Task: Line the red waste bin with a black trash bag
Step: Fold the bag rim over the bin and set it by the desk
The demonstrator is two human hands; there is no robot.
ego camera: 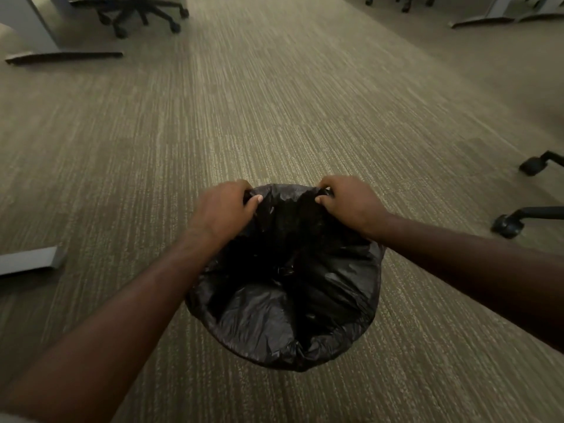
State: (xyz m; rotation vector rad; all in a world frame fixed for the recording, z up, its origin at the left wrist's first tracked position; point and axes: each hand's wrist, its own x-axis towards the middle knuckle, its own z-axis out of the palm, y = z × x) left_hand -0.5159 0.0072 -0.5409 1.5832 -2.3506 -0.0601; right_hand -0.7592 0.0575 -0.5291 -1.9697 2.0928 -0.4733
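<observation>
A black trash bag (283, 288) sits low in the middle of the view, on the floor directly below the camera. Its plastic is crumpled and glossy, spread into a rounded shape with a dark hollow in the centre. The near and side edges of the bag fold outward and down over something round beneath it; no red bin can be seen, because the plastic covers everything there.

Two bare forearms reach in from the near corners. The left hand (224, 210) grips the far left part of the bag's edge, fingers curled over the plastic and thumb pressed against it. The right hand (346, 201) grips the far right part of the edge in the same way, fingers closed on the plastic. The hands are apart, with a stretch of bag edge between them.

The floor is carpet (274, 102) in a beige and olive tone with fine streaks running away from the viewer. It fills most of the picture.

At the far left stands an office chair base (143, 13) on castors, beside a grey desk foot (64, 58). Another flat grey foot (29, 261) lies at the left edge, nearer. At the right edge, two black chair castors (508, 225) rest on the carpet. More grey desk feet show at the far right.

No writing or labels can be read anywhere.
</observation>
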